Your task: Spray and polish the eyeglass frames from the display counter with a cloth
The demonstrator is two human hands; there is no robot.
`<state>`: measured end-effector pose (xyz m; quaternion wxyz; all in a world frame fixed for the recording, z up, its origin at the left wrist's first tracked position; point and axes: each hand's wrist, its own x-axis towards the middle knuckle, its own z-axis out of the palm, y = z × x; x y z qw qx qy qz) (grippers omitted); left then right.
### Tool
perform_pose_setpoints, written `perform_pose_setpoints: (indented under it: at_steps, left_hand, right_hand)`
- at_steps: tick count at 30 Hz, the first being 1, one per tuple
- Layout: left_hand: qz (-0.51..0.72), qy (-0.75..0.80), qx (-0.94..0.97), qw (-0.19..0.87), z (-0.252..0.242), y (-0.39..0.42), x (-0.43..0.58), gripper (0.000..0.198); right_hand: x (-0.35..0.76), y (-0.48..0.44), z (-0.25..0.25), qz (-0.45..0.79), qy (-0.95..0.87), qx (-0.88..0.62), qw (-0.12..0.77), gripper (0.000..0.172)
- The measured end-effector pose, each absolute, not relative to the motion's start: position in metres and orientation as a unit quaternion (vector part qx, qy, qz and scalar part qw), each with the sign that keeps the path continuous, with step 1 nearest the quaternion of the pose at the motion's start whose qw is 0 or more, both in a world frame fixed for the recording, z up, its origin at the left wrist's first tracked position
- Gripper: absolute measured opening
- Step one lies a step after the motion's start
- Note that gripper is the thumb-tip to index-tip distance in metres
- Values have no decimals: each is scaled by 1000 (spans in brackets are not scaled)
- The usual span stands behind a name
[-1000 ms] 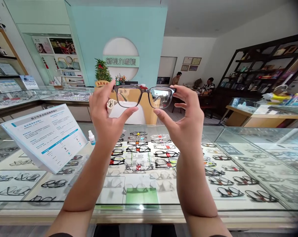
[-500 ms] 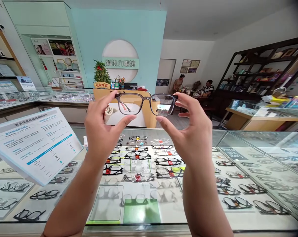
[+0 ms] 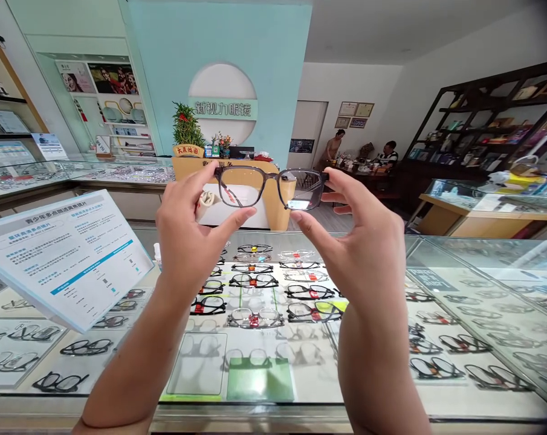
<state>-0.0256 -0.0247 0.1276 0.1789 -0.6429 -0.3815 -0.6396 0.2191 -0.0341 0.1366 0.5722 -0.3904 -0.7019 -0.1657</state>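
A pair of dark-framed eyeglasses (image 3: 271, 176) is held up level in front of me, above the glass counter. My left hand (image 3: 189, 223) pinches its left outer corner between fingers and thumb. That same hand also has a rolled cream cloth (image 3: 207, 204) tucked in its curled fingers. On the other side, my right hand (image 3: 357, 232) grips the right outer corner, its thumb near the lower rim. Through the lenses the room behind shows clearly.
Below lies a glass display case (image 3: 255, 411) with several rows of spectacle frames (image 3: 254, 281). A printed sign (image 3: 69, 257) leans at left. Farther back are a wooden reception desk (image 3: 191, 168), a plant (image 3: 185, 128), two people at a table, and dark shelves (image 3: 472, 130).
The eyeglasses stay in both hands at nearly the same place. My view has shifted slightly, and the right hand sits a little farther right.
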Motion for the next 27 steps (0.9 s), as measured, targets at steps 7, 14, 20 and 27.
perform_pose_setpoints:
  at_steps: [7,14,20,27]
  left_hand:
    - [-643,-371,-643,189,126,-25,-23,73]
    - [-644,-370,-638,203,126,-27,-19,72]
    - [-662,-359,-631,185,127,-29,-16,72]
    - [-667,-343,-636,180,127,-29,-15,72]
  right_hand:
    - [219,-36,137,-150,-708,-388,571,60]
    - [221,-38,138,-140,-710,-403,560,62]
    - [218,-42,141,-144,-704,-432,545,62]
    - [217,-45,144,-124,-703,-454,533,63]
